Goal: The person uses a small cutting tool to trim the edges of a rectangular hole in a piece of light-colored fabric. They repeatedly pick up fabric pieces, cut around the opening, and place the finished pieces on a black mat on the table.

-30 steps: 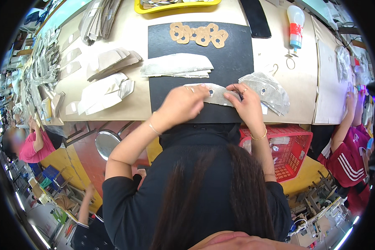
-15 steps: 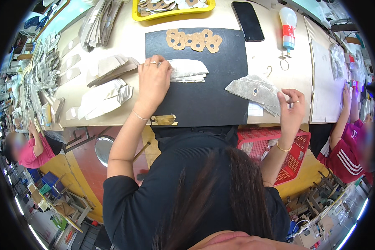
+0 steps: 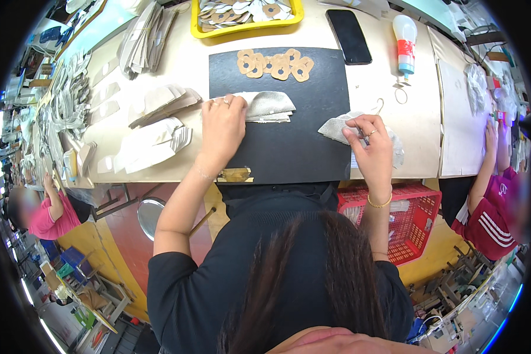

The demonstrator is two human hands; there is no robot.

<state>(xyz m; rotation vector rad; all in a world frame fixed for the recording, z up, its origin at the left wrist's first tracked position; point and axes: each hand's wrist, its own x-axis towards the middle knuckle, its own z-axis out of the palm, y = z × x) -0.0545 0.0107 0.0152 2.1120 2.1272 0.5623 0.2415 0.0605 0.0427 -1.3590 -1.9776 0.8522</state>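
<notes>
My left hand (image 3: 224,125) is closed on the left end of a small stack of grey-white curved fabric pieces (image 3: 271,107), on a black board (image 3: 289,150). My right hand (image 3: 371,144) hovers over a second pile of grey curved pieces (image 3: 334,126) at the board's right edge. Its fingers are curled, with a gap between thumb and forefinger, and nothing shows between them; the hand hides much of that pile. Farther up the board lies a cluster of tan rounded patches (image 3: 280,71) with dark keyhole-shaped openings.
A yellow tray (image 3: 248,29) of patches stands behind the board. To the right are a black phone (image 3: 349,36) and a white squeeze bottle (image 3: 405,50). Stacked pieces (image 3: 153,144) lie left. Below the table edge sits a red basket (image 3: 416,239). People work at both sides.
My right hand has moved left from the right end of its pile to above its middle, covering the patch seen there. My left hand stays at its stack.
</notes>
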